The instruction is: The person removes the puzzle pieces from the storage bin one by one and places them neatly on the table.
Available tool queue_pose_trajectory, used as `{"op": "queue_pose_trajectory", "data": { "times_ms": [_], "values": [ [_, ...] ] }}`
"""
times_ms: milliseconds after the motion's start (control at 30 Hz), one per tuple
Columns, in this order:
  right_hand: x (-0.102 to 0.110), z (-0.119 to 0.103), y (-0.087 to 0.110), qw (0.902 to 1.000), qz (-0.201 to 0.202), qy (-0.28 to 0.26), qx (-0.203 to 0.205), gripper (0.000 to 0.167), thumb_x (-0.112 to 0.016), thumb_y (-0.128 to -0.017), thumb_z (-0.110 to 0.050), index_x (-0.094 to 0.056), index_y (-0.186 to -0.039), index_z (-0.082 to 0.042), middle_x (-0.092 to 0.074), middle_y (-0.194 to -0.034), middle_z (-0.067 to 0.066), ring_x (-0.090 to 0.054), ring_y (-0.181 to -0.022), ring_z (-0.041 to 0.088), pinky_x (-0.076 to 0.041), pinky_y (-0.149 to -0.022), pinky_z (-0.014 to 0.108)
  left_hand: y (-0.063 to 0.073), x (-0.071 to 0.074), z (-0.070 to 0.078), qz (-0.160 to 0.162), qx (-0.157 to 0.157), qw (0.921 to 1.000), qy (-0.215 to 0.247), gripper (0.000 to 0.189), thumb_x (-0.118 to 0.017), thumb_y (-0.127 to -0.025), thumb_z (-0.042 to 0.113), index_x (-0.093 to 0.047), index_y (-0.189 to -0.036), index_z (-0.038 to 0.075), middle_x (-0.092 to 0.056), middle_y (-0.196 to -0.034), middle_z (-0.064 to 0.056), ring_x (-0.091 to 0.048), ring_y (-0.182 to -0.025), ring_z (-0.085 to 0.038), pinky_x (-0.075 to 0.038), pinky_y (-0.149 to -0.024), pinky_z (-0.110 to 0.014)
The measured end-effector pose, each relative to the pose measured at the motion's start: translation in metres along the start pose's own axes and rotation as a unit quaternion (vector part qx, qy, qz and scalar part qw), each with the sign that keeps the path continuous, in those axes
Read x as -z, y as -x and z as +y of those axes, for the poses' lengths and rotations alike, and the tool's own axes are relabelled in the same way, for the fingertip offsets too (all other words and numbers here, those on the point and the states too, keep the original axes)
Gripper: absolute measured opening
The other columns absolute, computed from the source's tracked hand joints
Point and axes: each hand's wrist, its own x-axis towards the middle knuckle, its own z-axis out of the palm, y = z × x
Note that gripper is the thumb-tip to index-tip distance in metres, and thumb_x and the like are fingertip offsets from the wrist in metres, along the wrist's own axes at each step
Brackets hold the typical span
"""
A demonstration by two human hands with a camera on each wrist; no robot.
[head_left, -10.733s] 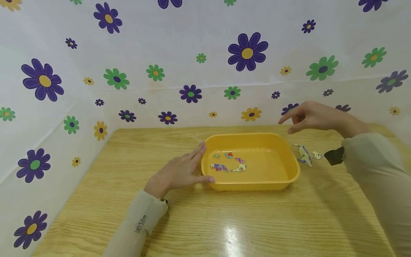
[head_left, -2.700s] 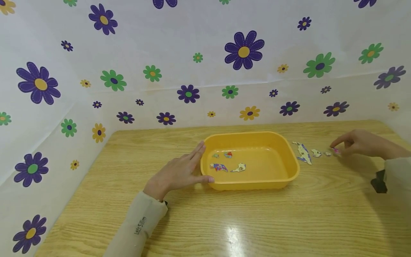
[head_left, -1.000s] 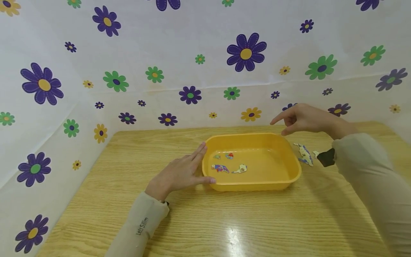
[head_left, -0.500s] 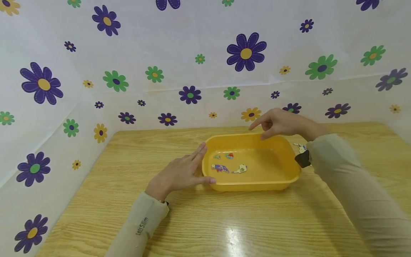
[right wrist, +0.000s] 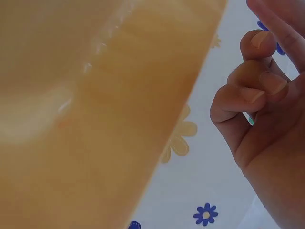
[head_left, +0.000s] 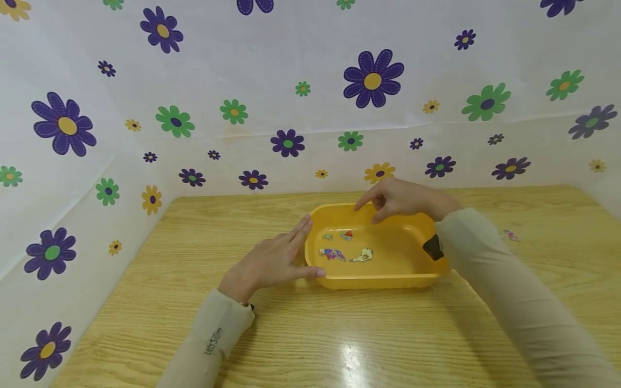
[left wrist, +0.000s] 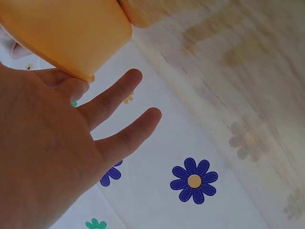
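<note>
My left hand rests against the left end of a yellow plastic tub, fingers straight and spread, thumb on the near rim. The left wrist view shows two fingers extended past the rim. Above the tub's far wall hovers my right hand, index finger extended, other fingers loosely bent; nothing shows in it. Inside the tub lie a purple-and-red printed cut-out, a cream one, a red-and-blue one and a small greenish one.
On the wooden table, right of the tub, lies a pink cut-out. My right sleeve hides other pieces there. A white flower-printed sheet stands behind the table and along its left side.
The pink piece went from the tub to the table, where my right hand was at it 2.7 seconds ago. That hand has since moved left over the tub. My left hand stays put.
</note>
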Motion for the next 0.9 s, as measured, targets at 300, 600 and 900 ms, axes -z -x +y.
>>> {"op": "queue_pose_trajectory", "data": {
  "times_ms": [300, 600, 900],
  "values": [
    [-0.014, 0.002, -0.018, 0.9991, -0.041, -0.010, 0.001, 0.039, -0.073, -0.085, -0.002, -0.069, -0.124, 0.006, -0.046, -0.063, -0.003, -0.042, -0.059, 0.013, -0.034, -0.055, 0.023, 0.000, 0.001, 0.000, -0.002, -0.001, 1.0000, 0.002, 0.104, -0.056, -0.094, 0.068, -0.006, -0.163, 0.007, 0.003, -0.169, -0.003, -0.029, -0.148, -0.036, -0.033, -0.116, -0.052],
    [-0.032, 0.011, -0.028, 0.9956, -0.066, -0.060, 0.029, 0.039, -0.070, -0.087, -0.001, -0.068, -0.124, 0.008, -0.045, -0.057, -0.007, -0.039, -0.048, 0.006, -0.034, -0.047, 0.019, 0.000, -0.001, -0.001, 0.001, -0.006, 0.9999, 0.008, 0.105, -0.056, -0.094, 0.068, -0.007, -0.163, 0.007, 0.002, -0.169, -0.005, -0.028, -0.149, -0.034, -0.032, -0.118, -0.050],
    [-0.043, 0.024, -0.030, 0.9908, -0.079, -0.109, 0.012, 0.042, -0.068, -0.087, 0.001, -0.066, -0.128, 0.009, -0.043, -0.054, -0.007, -0.034, -0.042, 0.004, -0.032, -0.042, 0.017, -0.001, -0.002, 0.000, 0.002, 0.001, 1.0000, 0.003, 0.104, -0.057, -0.094, 0.067, -0.006, -0.163, 0.009, 0.002, -0.169, -0.002, -0.031, -0.148, -0.034, -0.034, -0.117, -0.049]
  ]
}}
